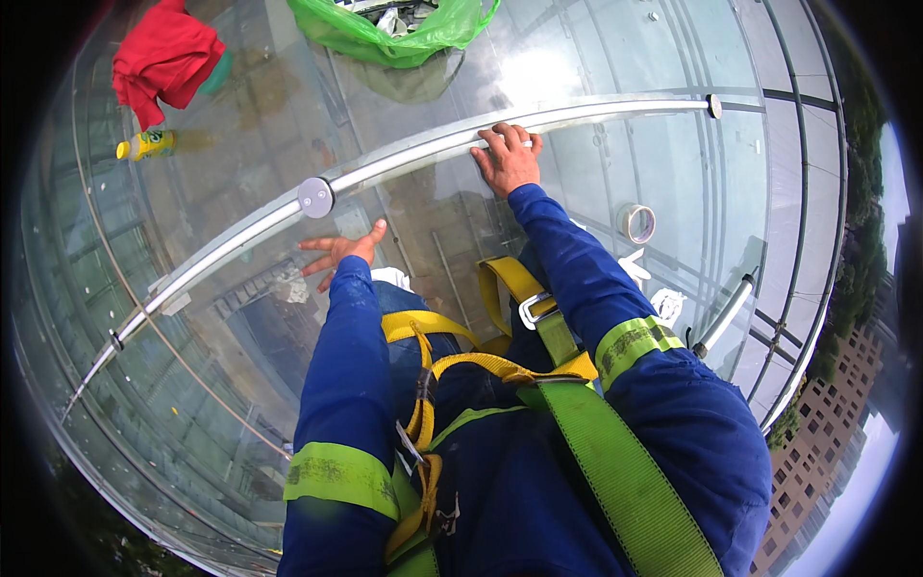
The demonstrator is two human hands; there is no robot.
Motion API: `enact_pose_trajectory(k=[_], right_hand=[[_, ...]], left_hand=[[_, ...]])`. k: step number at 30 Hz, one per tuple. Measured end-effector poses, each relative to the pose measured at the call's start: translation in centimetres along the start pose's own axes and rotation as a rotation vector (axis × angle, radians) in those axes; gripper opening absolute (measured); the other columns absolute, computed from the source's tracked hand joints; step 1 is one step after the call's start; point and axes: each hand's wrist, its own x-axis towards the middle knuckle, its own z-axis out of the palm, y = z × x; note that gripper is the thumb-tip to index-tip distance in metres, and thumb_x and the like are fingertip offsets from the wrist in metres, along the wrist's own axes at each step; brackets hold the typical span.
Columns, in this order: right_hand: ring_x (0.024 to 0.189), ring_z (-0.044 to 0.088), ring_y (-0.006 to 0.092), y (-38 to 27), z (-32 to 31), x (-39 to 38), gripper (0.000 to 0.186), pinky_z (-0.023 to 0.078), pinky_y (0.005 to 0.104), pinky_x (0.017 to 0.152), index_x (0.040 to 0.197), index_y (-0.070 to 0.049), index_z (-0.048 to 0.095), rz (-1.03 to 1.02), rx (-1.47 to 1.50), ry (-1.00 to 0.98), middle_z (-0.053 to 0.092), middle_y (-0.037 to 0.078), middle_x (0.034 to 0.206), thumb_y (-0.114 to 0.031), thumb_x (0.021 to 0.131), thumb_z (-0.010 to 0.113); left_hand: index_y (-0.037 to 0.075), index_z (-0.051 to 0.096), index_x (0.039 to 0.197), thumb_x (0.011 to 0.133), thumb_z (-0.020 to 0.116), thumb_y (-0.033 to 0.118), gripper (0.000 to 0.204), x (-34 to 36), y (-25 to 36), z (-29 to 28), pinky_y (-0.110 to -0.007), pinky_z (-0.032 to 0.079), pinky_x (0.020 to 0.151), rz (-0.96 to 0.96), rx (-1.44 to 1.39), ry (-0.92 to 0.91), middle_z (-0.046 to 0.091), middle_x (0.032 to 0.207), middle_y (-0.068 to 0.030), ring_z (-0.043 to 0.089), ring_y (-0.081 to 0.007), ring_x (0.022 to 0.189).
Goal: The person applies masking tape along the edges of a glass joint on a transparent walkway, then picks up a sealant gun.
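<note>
We look down past our blue sleeves and green-and-yellow harness straps (pixel 615 471) onto a glass roof (pixel 240 385), where our right hand (pixel 508 159) lies at 12 o'clock with its grip resting flat and released on the long metal rail (pixel 404 159) crossing the glass. Our left hand (pixel 338 252), at 11 o'clock just below the rail, presses open-fingered on the glass, grasping nothing. A tape roll (pixel 637 223) lies at 2 o'clock, a red cloth (pixel 163 58) and yellow bottle (pixel 146 145) at 10 o'clock, a green bag (pixel 394 34) beyond the rail.
</note>
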Motion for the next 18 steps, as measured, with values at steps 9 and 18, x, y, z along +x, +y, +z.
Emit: enact_pose_trajectory(k=[9,18], right_hand=[[0.123,0.051,0.0275,3.1,-0.9,-0.2,0.038,0.029,0.0610,0.104,0.123,-0.024,0.067,0.099,-0.040,-0.003,0.057,0.002,0.123,-0.048,0.093,0.066],[0.128,0.051,0.0256,8.9,-2.9,0.2,0.047,0.028,0.0540,0.107,0.124,-0.019,0.065,0.124,-0.035,0.053,0.059,0.006,0.128,-0.053,0.093,0.066]], left_hand=[[0.005,-0.029,0.155,0.050,0.090,0.074,0.173,1.1,-0.9,1.2,-0.073,0.010,0.116,0.083,0.029,0.050,-0.026,0.152,-0.0474,-0.001,-0.0720,0.141],[0.001,-0.026,0.155,0.052,0.089,0.074,0.171,3.5,-1.8,2.8,-0.074,0.013,0.115,0.158,0.008,0.101,-0.021,0.153,-0.0481,-0.014,-0.0706,0.141]])
